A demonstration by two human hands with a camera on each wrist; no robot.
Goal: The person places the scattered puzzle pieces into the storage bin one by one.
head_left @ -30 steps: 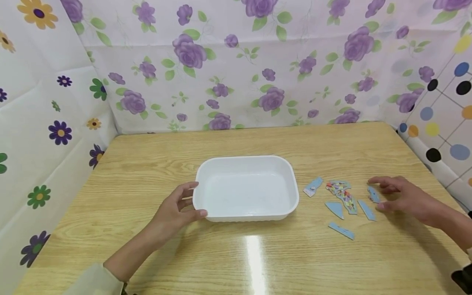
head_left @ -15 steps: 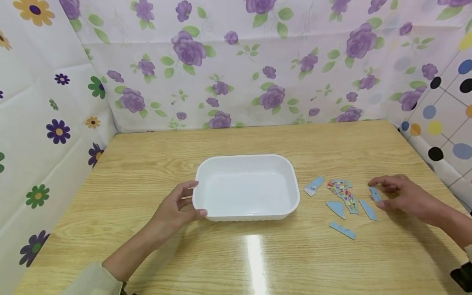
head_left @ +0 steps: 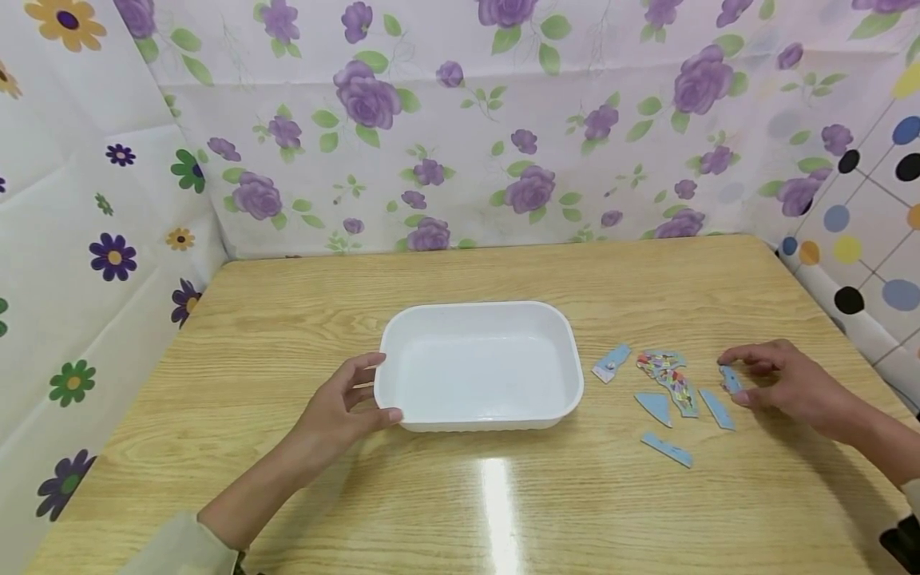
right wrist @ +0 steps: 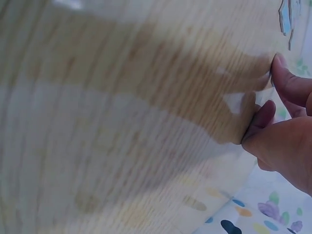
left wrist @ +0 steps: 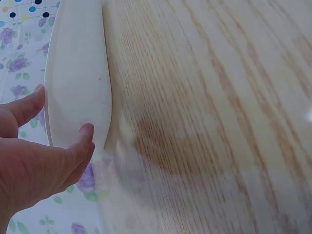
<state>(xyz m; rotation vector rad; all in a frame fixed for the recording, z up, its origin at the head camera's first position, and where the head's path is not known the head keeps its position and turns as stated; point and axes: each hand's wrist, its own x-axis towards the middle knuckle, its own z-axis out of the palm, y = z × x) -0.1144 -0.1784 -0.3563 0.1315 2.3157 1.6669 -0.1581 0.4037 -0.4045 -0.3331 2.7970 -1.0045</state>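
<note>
My left hand [head_left: 338, 415] holds the left end of a white plastic tub [head_left: 474, 375], thumb at the near corner and fingers at the left rim. In the left wrist view the thumb and fingertips touch the wall of the tub [left wrist: 78, 73]. To the right, my right hand [head_left: 798, 391] has thumb and forefinger at opposite ends of a small blue puzzle piece [head_left: 730, 379] lying on the table. The right wrist view shows those fingertips down at the tabletop, the piece mostly hidden.
Between tub and right hand lie several puzzle pieces: a colourful pair [head_left: 677, 389], a blue triangular one [head_left: 653, 407], a slim blue one [head_left: 716, 409], a blue strip [head_left: 666, 450] and one near the tub [head_left: 612, 363]. Flowered sheets [head_left: 446, 128] border the wooden table [head_left: 287, 319].
The view has shifted very slightly. Both hands, the tub and the pieces stay in the same places on the table.
</note>
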